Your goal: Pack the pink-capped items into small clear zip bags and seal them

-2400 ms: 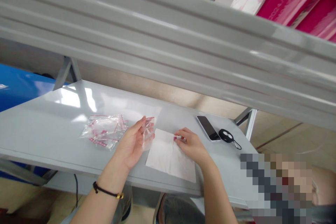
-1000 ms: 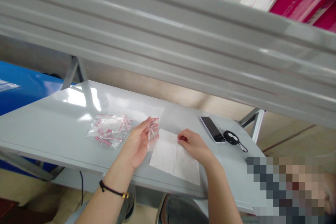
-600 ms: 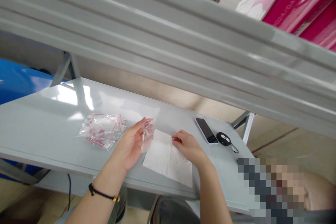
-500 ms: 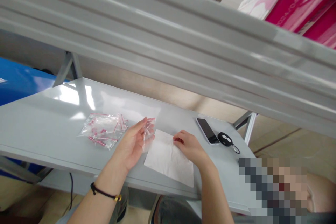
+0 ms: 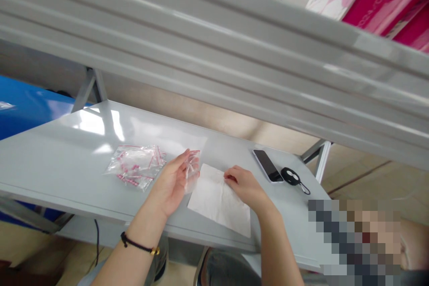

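My left hand holds a small clear zip bag with a red strip along its top, the thumb in front and the fingers behind the plastic. To its right lies a creased white sheet, paper or tissue. Over the sheet's upper right edge, my right hand has its fingertips pinched together; a small dark reddish spot shows at them, too small to name. A pile of clear zip bags with red strips and small pink pieces lies left of my left hand.
A phone and a round black case with a carabiner lie at the right of the grey table. A grey shelf beam crosses above. A blurred-out person is at the lower right.
The whole view has shifted slightly, so things sit a little further right. Both hands keep nearly the same pose, the left still on the bag.
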Motion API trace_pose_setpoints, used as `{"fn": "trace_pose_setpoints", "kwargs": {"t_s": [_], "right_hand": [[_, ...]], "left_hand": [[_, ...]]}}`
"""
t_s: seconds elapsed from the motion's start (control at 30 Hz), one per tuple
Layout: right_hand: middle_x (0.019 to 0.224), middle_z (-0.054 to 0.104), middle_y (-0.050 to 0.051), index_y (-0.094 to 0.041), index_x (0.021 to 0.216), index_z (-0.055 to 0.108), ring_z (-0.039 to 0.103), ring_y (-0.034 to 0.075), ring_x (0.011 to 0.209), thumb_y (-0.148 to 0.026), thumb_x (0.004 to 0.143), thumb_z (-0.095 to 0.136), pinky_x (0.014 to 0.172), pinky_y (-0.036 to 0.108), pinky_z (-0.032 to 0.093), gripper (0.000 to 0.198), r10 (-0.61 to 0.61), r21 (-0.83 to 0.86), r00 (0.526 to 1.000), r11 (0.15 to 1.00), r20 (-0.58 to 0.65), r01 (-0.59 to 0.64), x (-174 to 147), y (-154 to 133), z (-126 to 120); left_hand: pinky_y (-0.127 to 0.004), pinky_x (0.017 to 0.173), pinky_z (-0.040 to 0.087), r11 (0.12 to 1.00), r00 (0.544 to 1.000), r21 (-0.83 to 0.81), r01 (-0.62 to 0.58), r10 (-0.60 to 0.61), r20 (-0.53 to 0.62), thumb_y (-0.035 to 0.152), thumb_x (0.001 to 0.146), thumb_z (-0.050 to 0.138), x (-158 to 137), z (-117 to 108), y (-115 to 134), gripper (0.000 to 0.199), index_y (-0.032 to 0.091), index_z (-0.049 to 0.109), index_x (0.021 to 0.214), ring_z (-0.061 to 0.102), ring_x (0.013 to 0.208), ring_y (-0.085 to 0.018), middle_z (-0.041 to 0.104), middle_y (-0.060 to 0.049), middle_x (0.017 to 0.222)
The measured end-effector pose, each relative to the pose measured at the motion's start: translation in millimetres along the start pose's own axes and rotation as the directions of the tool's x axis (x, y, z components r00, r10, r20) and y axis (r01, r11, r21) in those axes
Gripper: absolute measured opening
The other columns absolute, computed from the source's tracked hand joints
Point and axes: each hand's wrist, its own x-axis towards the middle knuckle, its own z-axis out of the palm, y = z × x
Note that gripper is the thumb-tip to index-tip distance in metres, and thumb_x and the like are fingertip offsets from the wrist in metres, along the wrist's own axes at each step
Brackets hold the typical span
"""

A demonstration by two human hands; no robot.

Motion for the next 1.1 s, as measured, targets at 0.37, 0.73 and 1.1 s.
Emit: {"fn": "trace_pose_setpoints", "kwargs": {"t_s": [0.37,0.73,1.1], "right_hand": [[0.093,0.07,0.005,-0.021,0.092,0.076,0.066,0.019,0.087,-0.014,0.091,0.054,0.079,0.028,0.043,0.023,0.009,-0.019,1.0,1.0,0.011,-0.009,0.3,-2.4,-1.5],[0.091,0.072,0.006,-0.02,0.089,0.074,0.064,0.02,0.086,-0.015,0.09,0.055,0.077,0.029,0.042,0.019,0.039,-0.006,0.999,0.999,-0.013,-0.039,-0.4,-7.6,-2.0],[0.088,0.072,0.003,-0.022,0.093,0.07,0.066,0.018,0.081,-0.022,0.091,0.056,0.072,0.028,0.046,0.014,0.058,0.189,0.99,0.981,-0.128,-0.033,-11.6,-12.6,-21.7]], "left_hand": [[-0.027,0.067,0.059,0.999,0.999,-0.017,0.028,-0.028,0.019,0.026,0.085,0.075,-0.7,-0.3,1.0,0.019,0.013,0.073,0.099,0.071,0.071,-0.014,0.074,-0.006,0.088],[-0.025,0.069,0.059,0.998,0.995,0.064,-0.002,-0.004,0.096,0.027,0.081,0.079,2.2,-5.9,-5.3,0.02,0.015,0.075,0.097,0.07,0.078,-0.014,0.075,-0.006,0.094],[-0.023,0.075,0.049,0.891,0.968,0.411,-0.192,0.103,0.23,0.035,0.081,0.079,-3.0,-1.3,-20.2,0.026,0.018,0.076,0.1,0.066,0.093,-0.017,0.074,-0.009,0.108]]}}
